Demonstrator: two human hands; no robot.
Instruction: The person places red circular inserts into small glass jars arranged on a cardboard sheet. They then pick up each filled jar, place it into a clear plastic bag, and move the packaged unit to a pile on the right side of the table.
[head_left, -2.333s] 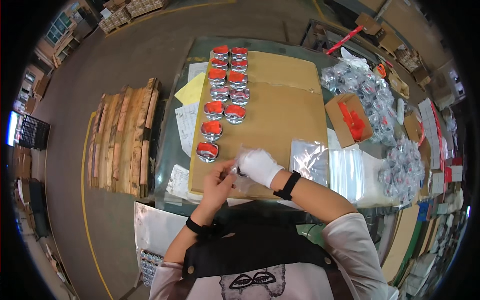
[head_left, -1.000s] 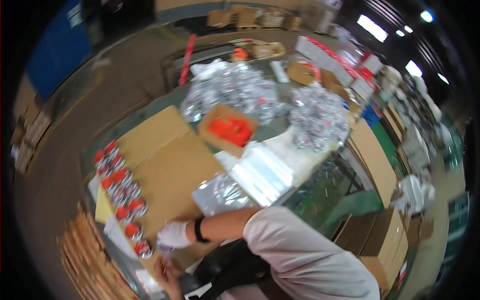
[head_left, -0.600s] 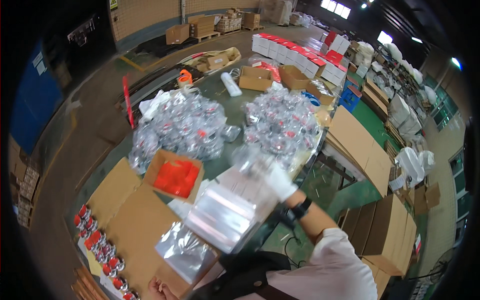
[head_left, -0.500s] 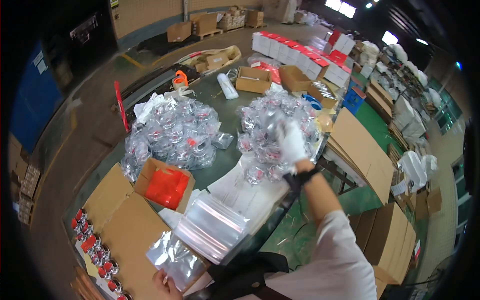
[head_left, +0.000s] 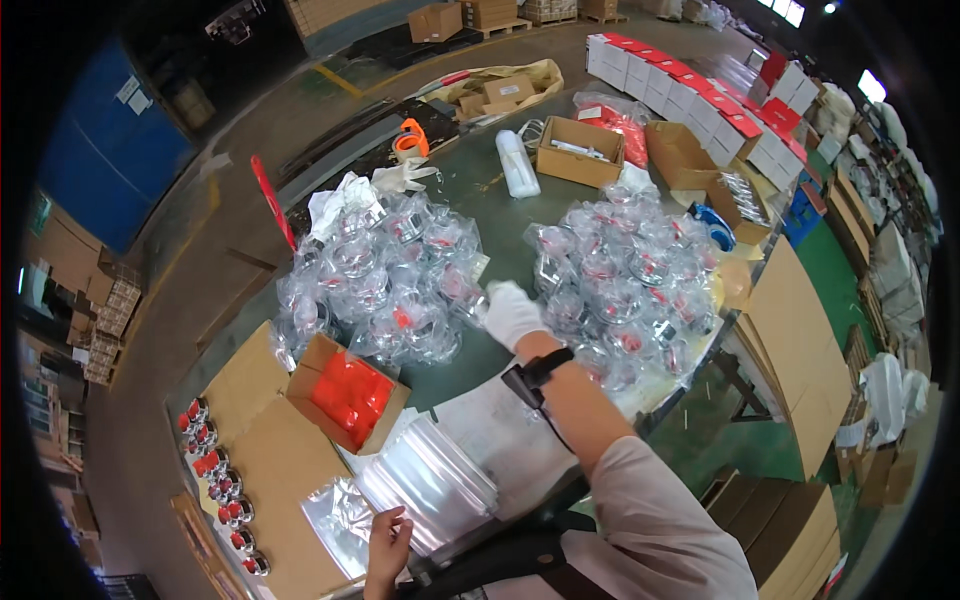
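My right hand (head_left: 512, 313), in a white glove with a black band at the wrist, reaches to the right edge of the left pile. Its fingers close on a clear-bagged round metal part (head_left: 462, 290). That pile of bagged parts (head_left: 365, 265) shows chrome and red through the plastic. A similar pile (head_left: 620, 275) lies to the right of the glove. My bare left hand (head_left: 390, 542) is raised by the near edge, its fingers loosely bent and apart, with nothing seen in them. Beside it are a loose clear bag (head_left: 340, 520) and a stack of clear plastic bags (head_left: 435, 480).
A carton of red packets (head_left: 350, 395) sits on the table. Unbagged red-and-chrome parts (head_left: 228, 485) line the cardboard (head_left: 265, 480) at left. Farther back are an orange tape dispenser (head_left: 410, 140), a white roll (head_left: 517, 165) and an open carton (head_left: 580, 155). Red-and-white boxes (head_left: 690, 90) stand beyond.
My right hand has moved left from the right pile to the left pile's edge. My left hand has lifted off the loose bag and turned. The whole view has shifted.
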